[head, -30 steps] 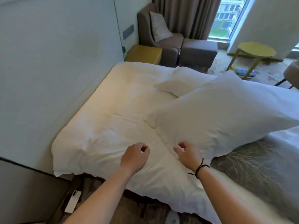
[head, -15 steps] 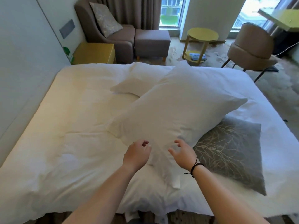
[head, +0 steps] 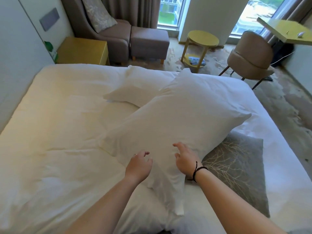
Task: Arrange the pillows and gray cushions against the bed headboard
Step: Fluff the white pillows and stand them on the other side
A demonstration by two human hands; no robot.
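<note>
**Both hands coming in on the big pillow, nothing at the headboard yet**

Only one view here, the head camera, so here's what it gives.

The large white pillow [head: 177,125] lies slantwise across the middle of the bed [head: 50,132], its lower right edge overlapping the gray cushion [head: 236,169] with the branch print. A second white pillow [head: 133,88] sits behind it, partly tucked under its far end. The headboard [head: 15,68] runs along the left side of the frame, and the stretch of bed beside it has no pillows on it.

What's changed: a second ago the view was turned toward the headboard side with both hands curled into loose fists at the pillow's near edge. Now the view has swung round over the bed and the fingers have uncurled. The left hand [head: 139,165] and right hand [head: 186,160] are both over the pillow's near corner, fingers spread and half-bent, holding nothing yet. Whether the fingertips actually touch the fabric, I can't tell.

My read is this is the reach just before the grab, so the task has barely begun. All three soft things lie well away from the headboard. There's another patterned cushion on the armchair [head: 109,31] in the corner too, might count.
</note>
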